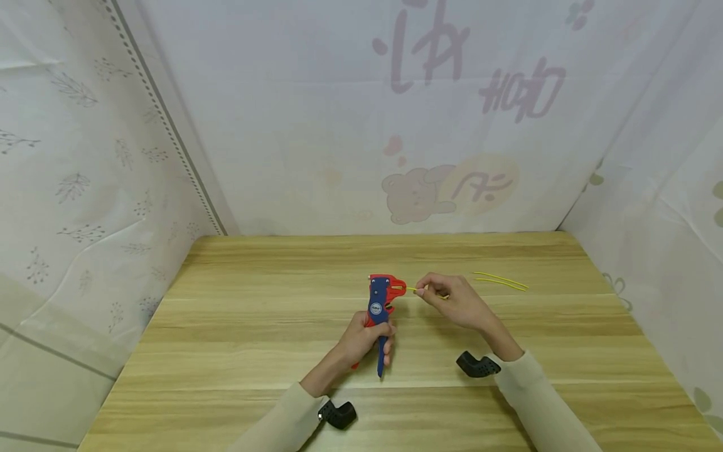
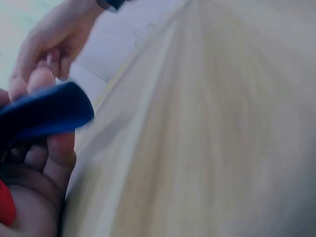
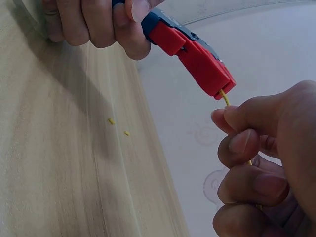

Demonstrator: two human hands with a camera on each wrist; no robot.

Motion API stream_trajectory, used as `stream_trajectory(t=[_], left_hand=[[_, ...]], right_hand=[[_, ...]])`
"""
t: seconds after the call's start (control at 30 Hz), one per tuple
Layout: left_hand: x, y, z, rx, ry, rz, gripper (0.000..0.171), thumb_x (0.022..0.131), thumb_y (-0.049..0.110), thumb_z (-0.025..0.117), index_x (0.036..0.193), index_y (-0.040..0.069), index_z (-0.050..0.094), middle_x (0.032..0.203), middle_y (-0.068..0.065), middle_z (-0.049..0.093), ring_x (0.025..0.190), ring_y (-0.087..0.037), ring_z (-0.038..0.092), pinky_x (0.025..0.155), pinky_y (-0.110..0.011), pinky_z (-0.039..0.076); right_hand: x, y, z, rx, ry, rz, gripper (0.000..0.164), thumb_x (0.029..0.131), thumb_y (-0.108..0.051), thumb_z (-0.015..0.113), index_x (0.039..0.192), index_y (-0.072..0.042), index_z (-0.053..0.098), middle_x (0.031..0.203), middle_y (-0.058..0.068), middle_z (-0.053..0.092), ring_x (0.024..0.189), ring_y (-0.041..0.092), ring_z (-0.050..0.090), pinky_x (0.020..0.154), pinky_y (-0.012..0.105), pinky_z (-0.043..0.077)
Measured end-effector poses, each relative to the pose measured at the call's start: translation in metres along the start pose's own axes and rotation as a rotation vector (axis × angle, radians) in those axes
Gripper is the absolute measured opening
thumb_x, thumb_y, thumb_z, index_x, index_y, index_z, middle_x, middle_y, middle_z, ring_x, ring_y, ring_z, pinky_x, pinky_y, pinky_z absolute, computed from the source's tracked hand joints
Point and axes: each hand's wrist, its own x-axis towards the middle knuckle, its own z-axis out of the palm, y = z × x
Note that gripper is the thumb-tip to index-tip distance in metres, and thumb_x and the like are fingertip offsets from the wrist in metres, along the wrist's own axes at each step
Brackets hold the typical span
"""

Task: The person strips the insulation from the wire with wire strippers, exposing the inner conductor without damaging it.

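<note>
My left hand [image 1: 361, 339] grips the blue and red handles of a wire stripper [image 1: 380, 307], its red nose pointing right in the head view. Between thumb and forefinger, my right hand [image 1: 454, 300] pinches a thin yellow wire [image 3: 225, 98]. One end of that wire sits in the mouth of the stripper's red nose [image 3: 212, 74] in the right wrist view. Its other end runs back under the curled right fingers [image 3: 252, 185]. In the left wrist view a blue handle [image 2: 49, 111] crosses the left palm, with the right hand beyond it.
Two more yellow wires [image 1: 503, 280] lie on the wooden table [image 1: 254, 301] to the right of the right hand. Two small yellow bits [image 3: 110, 121] rest on the tabletop. Black wrist devices [image 1: 477, 365] sit at both sleeves. Printed cloth [image 1: 316, 125] hangs behind the table.
</note>
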Motion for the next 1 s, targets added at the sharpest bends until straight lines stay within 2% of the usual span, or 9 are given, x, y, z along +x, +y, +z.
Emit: stream_trajectory(t=[0.17, 0.37, 0.53, 0.73, 0.9, 1.0], left_hand=[[0.0, 0.0017, -0.001, 0.015, -0.02, -0.003, 0.003, 0.097, 0.005, 0.054, 0.096, 0.002, 0.053, 0.061, 0.002, 0.062, 0.049, -0.013, 0.066, 0.053, -0.028, 0.059], [0.0002, 0.0012, -0.0035, 0.024, -0.042, 0.0, 0.006, 0.097, 0.006, 0.055, 0.099, 0.0, 0.053, 0.063, 0.002, 0.064, 0.052, -0.014, 0.068, 0.056, -0.027, 0.059], [0.0003, 0.0011, -0.0057, 0.034, -0.056, 0.005, 0.006, 0.098, 0.005, 0.054, 0.099, 0.0, 0.053, 0.064, 0.002, 0.064, 0.053, -0.015, 0.068, 0.057, -0.027, 0.058], [0.0008, -0.0002, -0.006, 0.038, -0.063, -0.001, 0.01, 0.098, 0.006, 0.056, 0.1, -0.003, 0.052, 0.064, 0.0, 0.064, 0.053, -0.015, 0.069, 0.057, -0.027, 0.059], [0.0009, -0.0003, -0.0055, 0.038, -0.061, -0.004, 0.013, 0.098, 0.009, 0.057, 0.099, -0.004, 0.053, 0.064, 0.001, 0.064, 0.053, -0.014, 0.068, 0.059, -0.027, 0.06], [0.0012, -0.0007, -0.0042, 0.027, -0.06, 0.003, 0.014, 0.099, 0.007, 0.055, 0.099, -0.007, 0.052, 0.062, 0.002, 0.063, 0.051, -0.013, 0.067, 0.058, -0.027, 0.059]], right_hand=[[0.0002, -0.0001, -0.0009, 0.005, 0.011, 0.014, 0.014, 0.101, -0.023, 0.066, 0.106, -0.013, 0.075, 0.068, 0.007, 0.061, 0.058, 0.006, 0.051, 0.055, 0.022, 0.039], [0.0003, 0.0017, -0.0023, 0.033, 0.012, 0.021, 0.013, 0.099, -0.023, 0.068, 0.106, -0.014, 0.076, 0.065, -0.005, 0.057, 0.054, 0.005, 0.046, 0.051, 0.021, 0.036], [0.0004, 0.0024, -0.0031, 0.041, 0.012, 0.008, 0.016, 0.099, -0.022, 0.07, 0.107, -0.009, 0.076, 0.065, 0.0, 0.059, 0.055, 0.005, 0.047, 0.051, 0.021, 0.037], [-0.0007, 0.005, -0.0044, 0.038, 0.023, 0.001, 0.014, 0.097, -0.022, 0.072, 0.105, -0.012, 0.078, 0.069, 0.011, 0.065, 0.057, 0.006, 0.051, 0.052, 0.021, 0.041], [-0.0012, 0.0073, -0.0052, 0.048, 0.033, 0.015, 0.01, 0.096, -0.023, 0.073, 0.102, -0.018, 0.079, 0.07, 0.005, 0.067, 0.057, 0.007, 0.052, 0.052, 0.021, 0.041], [-0.0014, 0.0079, -0.0055, 0.054, 0.036, 0.017, 0.011, 0.096, -0.023, 0.073, 0.102, -0.016, 0.079, 0.071, 0.006, 0.067, 0.057, 0.007, 0.052, 0.052, 0.021, 0.04]])
